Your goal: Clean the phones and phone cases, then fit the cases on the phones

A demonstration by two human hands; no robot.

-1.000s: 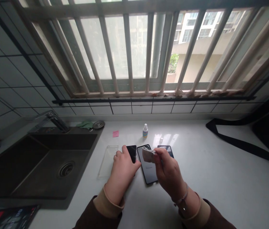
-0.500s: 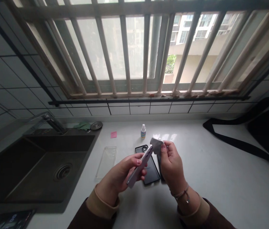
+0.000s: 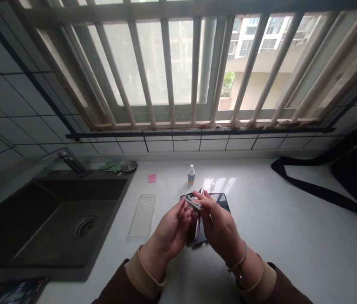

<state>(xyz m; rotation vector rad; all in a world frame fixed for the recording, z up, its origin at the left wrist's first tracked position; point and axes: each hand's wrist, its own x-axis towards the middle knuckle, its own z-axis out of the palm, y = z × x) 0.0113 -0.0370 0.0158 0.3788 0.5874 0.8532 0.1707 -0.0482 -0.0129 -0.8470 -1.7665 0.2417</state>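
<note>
My left hand (image 3: 170, 230) is closed around a phone (image 3: 192, 235), tilted nearly edge-on above the counter. A grey cloth (image 3: 192, 203) lies folded over the phone's upper part. My right hand (image 3: 223, 223) grips the cloth against the phone from the right, its fingers bent over the top edge. Both hands hide much of the phone. Underneath lies a black phone case (image 3: 203, 237), mostly covered. Beside it, a dark glossy phone (image 3: 223, 200) shows past my right hand. Behind them stands a small white bottle (image 3: 191, 175) with a blue and yellow label.
A clear phone case (image 3: 142, 216) and a pink sticky note (image 3: 152, 178) lie to the left. Farther left is a dark sink (image 3: 108, 202) with a faucet (image 3: 73, 162), a green cloth (image 3: 111, 167) and a drain lid (image 3: 129, 166). A black strap (image 3: 311, 185) lies right.
My right hand has brought the cloth left and down onto the phone, and the cloth is now folded over it. The phone has turned more upright, and the dark phone on the counter shows more.
</note>
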